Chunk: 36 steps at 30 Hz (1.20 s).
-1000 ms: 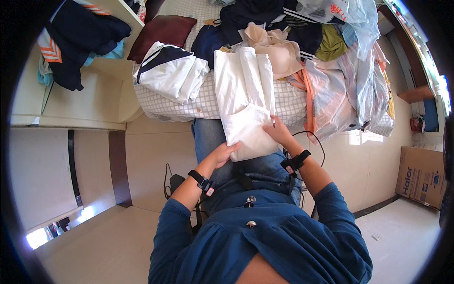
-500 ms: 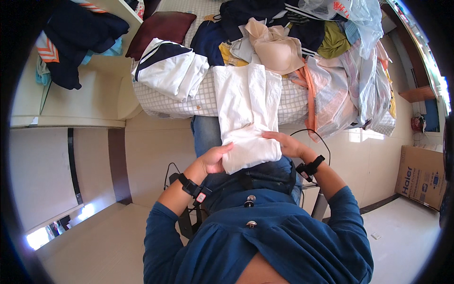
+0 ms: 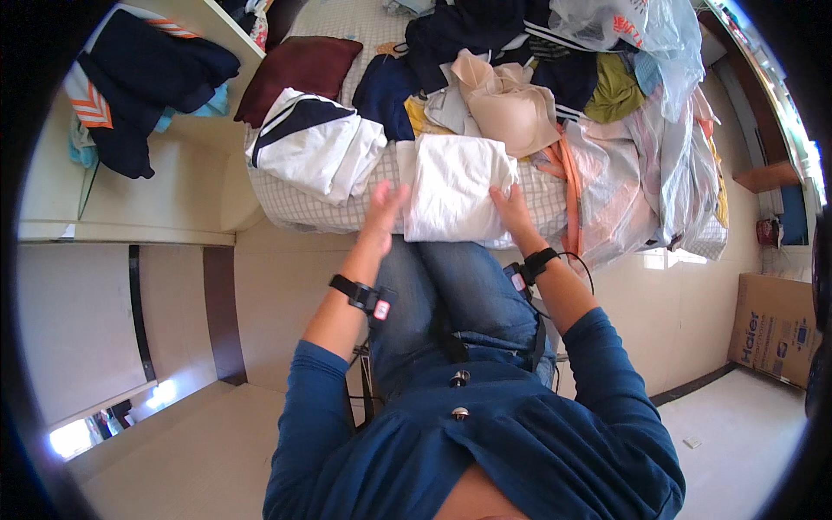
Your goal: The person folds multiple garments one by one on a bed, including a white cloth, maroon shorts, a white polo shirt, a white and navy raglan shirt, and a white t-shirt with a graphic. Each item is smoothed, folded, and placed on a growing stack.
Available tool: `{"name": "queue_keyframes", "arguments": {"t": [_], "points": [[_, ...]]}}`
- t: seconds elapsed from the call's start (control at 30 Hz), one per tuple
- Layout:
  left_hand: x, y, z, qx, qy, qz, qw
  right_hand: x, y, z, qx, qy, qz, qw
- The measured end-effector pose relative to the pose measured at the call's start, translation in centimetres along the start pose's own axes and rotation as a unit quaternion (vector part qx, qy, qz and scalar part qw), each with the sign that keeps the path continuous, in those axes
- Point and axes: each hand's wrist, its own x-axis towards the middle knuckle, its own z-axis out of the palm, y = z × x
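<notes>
A folded white garment lies as a thick, roughly square bundle on the bed's front edge, just beyond my knees. My left hand is held by its left side with the fingers stretched out and nothing in them. At the garment's right edge, my right hand rests against the cloth, fingers extended and not gripping. To the left is a white and navy garment, folded loosely. Behind the white bundle sits a beige bra.
Dark clothes, an olive garment and clear plastic bags crowd the bed. A maroon cushion sits at its left. Clothes hang over the cabinet. A cardboard box stands far right.
The white garment's near part was folded over away from me, and the bundle moved from my lap onto the bed. Both hands moved forward; my left hand let go and opened.
</notes>
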Motion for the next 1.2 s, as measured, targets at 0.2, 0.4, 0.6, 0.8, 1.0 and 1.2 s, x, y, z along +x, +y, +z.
{"name": "queue_keyframes", "arguments": {"t": [0.2, 0.4, 0.6, 0.8, 1.0, 1.2], "points": [[3.3, -4.3, 3.3, 0.161, 0.062, 0.067, 0.983, 1.0, 1.7, 0.1, -0.226, 0.099, -0.019, 0.969], [1.8, 0.1, 5.0, -0.088, -0.11, -0.143, 0.98, -0.2, -1.1, 1.8, 0.235, 0.041, 0.074, 0.968], [-2.9, 6.6, -0.5, -0.159, -0.062, 0.109, 0.979, 0.2, -8.4, 3.1, 0.326, -0.054, -0.044, 0.943], [1.6, 12.8, -10.2, -0.353, 0.1, 0.221, 0.904, 1.6, -14.1, 4.8, 0.231, -0.237, -0.228, 0.916], [10.6, 10.8, -14.5, -0.092, 0.253, 0.115, 0.956, 7.2, -7.8, 1.5, -0.056, 0.109, -0.145, 0.982], [10.4, 11.8, -12.5, 0.47, 0.465, 0.406, 0.631, 13.7, -1.3, -6.2, -0.156, 0.34, 0.045, 0.926]]}}
